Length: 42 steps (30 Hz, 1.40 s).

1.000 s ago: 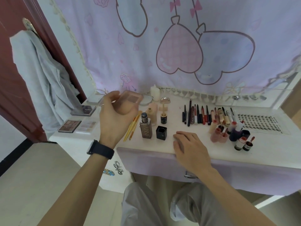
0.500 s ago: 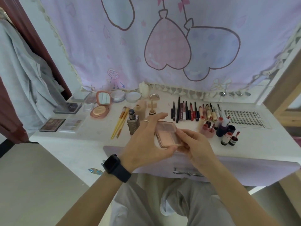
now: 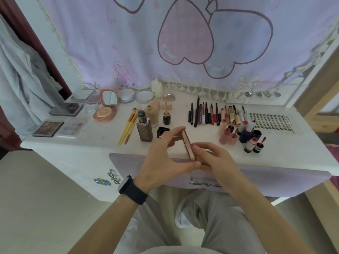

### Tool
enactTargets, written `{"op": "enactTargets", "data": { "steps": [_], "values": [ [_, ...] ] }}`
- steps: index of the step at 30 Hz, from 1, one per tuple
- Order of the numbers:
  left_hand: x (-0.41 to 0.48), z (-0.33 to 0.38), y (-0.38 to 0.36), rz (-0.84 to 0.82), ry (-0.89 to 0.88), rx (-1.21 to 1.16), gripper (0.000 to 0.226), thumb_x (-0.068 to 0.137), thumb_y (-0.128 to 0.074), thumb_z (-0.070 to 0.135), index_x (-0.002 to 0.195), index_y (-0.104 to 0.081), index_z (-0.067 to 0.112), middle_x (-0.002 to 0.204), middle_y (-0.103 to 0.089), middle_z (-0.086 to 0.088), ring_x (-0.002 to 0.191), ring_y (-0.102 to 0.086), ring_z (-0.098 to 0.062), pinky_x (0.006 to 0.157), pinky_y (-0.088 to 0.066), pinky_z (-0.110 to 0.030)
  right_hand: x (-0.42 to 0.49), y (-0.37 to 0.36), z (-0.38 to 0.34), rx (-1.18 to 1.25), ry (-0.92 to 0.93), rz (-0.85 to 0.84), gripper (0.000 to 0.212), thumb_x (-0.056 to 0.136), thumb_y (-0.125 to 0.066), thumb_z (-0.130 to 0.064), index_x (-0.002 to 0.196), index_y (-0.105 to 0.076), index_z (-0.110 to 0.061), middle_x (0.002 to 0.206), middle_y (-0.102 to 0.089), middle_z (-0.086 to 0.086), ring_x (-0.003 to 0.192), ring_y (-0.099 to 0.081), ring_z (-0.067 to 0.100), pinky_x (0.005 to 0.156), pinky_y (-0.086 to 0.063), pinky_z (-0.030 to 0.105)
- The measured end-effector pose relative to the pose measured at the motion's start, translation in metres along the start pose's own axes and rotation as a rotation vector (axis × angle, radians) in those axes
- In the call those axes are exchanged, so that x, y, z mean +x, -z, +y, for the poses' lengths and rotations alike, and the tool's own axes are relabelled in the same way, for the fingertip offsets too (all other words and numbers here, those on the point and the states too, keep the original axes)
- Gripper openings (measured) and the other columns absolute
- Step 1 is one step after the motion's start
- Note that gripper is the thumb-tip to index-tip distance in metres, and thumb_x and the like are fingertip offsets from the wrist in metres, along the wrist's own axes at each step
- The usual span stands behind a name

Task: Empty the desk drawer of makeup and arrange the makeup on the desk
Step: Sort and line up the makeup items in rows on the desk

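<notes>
Two hands hold pink compact (image 3: 188,146) edge-on above front edge of desk (image 3: 275,150). Left hand (image 3: 165,162): fingers and thumb curled round both ends. Right hand (image 3: 217,160): fingers pinching near end. Behind: bottle (image 3: 145,132), brushes (image 3: 128,128), pencils (image 3: 203,115).

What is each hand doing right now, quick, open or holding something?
Left hand: closed on the pink compact, pinching it edge-up between thumb and fingers.
Right hand: closed on the same compact, fingers at its near end.
</notes>
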<state>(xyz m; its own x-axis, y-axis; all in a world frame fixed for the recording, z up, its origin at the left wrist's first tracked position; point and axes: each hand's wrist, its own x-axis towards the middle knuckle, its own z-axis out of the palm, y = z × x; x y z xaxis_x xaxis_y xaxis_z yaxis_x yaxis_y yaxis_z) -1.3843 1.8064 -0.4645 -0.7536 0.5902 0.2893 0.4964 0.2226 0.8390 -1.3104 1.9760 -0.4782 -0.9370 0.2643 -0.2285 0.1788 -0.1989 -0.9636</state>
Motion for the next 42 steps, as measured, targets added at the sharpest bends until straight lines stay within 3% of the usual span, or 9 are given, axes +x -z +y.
{"op": "enactTargets", "data": {
  "steps": [4,9,13,20,23,30,36,42],
  "values": [
    [0.002,0.001,0.003,-0.078,-0.075,0.096,0.092,0.063,-0.092,0.042,0.143,-0.047,0.03,0.128,-0.057,0.018,0.122,-0.054,-0.001,0.1,-0.043,-0.016,-0.002,0.007,-0.009,-0.026,-0.01,-0.141,0.053,0.067,-0.085,-0.061,0.107,-0.076,-0.027,0.106,-0.077,0.01,0.102,-0.074,0.03,0.09,-0.059,0.044],
    [0.0,0.006,0.006,-0.157,-0.103,0.122,0.092,0.064,-0.088,0.048,0.144,-0.046,0.029,0.13,-0.056,0.017,0.122,-0.053,0.001,0.103,-0.044,-0.019,-0.003,0.01,-0.015,-0.003,-0.056,-0.188,0.057,0.068,-0.09,-0.046,0.117,-0.071,-0.023,0.107,-0.076,0.018,0.1,-0.074,0.037,0.078,-0.061,0.045],
    [0.0,0.005,0.004,-0.164,-0.083,0.086,0.092,0.064,-0.093,0.037,0.143,-0.048,0.025,0.131,-0.057,0.014,0.123,-0.055,-0.002,0.103,-0.049,-0.027,-0.003,0.01,-0.017,-0.019,-0.049,-0.223,0.044,0.076,-0.077,-0.038,0.119,-0.074,-0.026,0.11,-0.074,0.019,0.098,-0.074,0.039,0.072,-0.061,0.041],
    [0.0,-0.004,0.004,-0.091,0.012,-0.071,0.091,0.06,-0.096,0.034,0.14,-0.051,0.033,0.132,-0.059,0.019,0.12,-0.056,0.007,0.09,-0.05,-0.012,0.001,0.013,-0.017,0.006,-0.075,-0.18,0.043,0.076,-0.078,-0.04,0.111,-0.077,-0.016,0.104,-0.075,0.023,0.089,-0.075,0.037,0.073,-0.062,0.042],
    [0.0,-0.008,0.002,-0.077,0.023,-0.091,0.09,0.061,-0.096,0.033,0.139,-0.051,0.035,0.133,-0.059,0.019,0.121,-0.057,0.004,0.096,-0.049,-0.016,0.002,0.008,-0.019,-0.052,-0.073,-0.165,0.042,0.073,-0.081,-0.046,0.109,-0.078,-0.026,0.101,-0.077,0.017,0.089,-0.076,0.035,0.072,-0.063,0.04],
    [-0.005,-0.02,0.009,0.033,0.087,-0.185,0.085,0.059,-0.091,0.041,0.133,-0.049,0.031,0.129,-0.061,0.014,0.115,-0.065,-0.011,0.095,-0.054,-0.028,0.006,0.007,-0.03,-0.037,-0.076,-0.033,0.047,0.068,-0.07,-0.058,0.098,-0.079,-0.023,0.099,-0.078,0.014,0.083,-0.077,0.031,0.068,-0.06,0.036],
    [-0.018,-0.034,0.016,-0.02,0.086,-0.046,0.091,0.062,-0.087,0.046,0.141,-0.043,0.034,0.125,-0.057,0.025,0.116,-0.059,-0.003,0.094,-0.051,-0.019,0.012,0.001,-0.029,-0.024,-0.087,0.042,0.037,0.094,-0.054,-0.049,0.098,-0.081,-0.024,0.101,-0.078,0.012,0.089,-0.076,0.031,0.074,-0.061,0.041],
    [-0.021,-0.04,0.021,-0.1,0.112,0.243,0.099,0.063,-0.074,0.061,0.15,-0.037,0.031,0.13,-0.036,0.021,0.121,-0.042,0.004,0.103,-0.041,-0.015,0.013,-0.005,-0.025,0.024,-0.108,0.019,0.044,0.097,-0.049,-0.047,0.107,-0.08,-0.017,0.105,-0.077,0.015,0.093,-0.076,0.031,0.073,-0.058,0.034]
  ]
}}
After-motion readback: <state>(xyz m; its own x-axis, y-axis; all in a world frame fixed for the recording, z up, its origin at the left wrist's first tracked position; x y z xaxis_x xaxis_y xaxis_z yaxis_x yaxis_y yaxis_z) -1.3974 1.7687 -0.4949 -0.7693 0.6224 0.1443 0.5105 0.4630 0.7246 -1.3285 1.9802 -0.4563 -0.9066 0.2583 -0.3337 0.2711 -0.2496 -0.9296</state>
